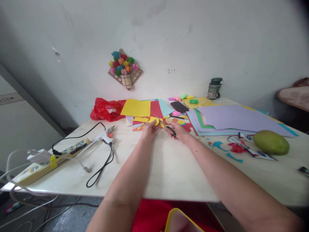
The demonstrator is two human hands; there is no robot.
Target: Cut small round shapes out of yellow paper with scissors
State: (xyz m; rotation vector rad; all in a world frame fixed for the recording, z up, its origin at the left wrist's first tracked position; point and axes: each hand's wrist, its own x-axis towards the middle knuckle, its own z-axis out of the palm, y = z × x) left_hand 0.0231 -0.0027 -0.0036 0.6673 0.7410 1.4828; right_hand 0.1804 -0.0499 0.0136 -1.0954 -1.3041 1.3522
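Note:
Between the fingers of my left hand (149, 130) is a small yellow paper piece (155, 121) with a rounded edge. My right hand (177, 131) grips a pair of scissors (171, 130) by the dark handles. Their blades point up and left, close against the yellow paper. Whether the blades are parted is too small to tell. Behind my hands lie a yellow sheet (136, 107), a red sheet (156, 108) and yellow paper strips (141, 119). Orange and yellow cut-outs (181, 122) are scattered beside my right hand.
At left are a glue gun (106, 137), a power strip (74, 146) with cables, and a red plastic bag (106, 109). On the right lie stacked coloured sheets (222, 116), a green mango-like fruit (271, 142) and blue scraps (219, 145). A phone (179, 106) and a bottle (214, 88) are farther back.

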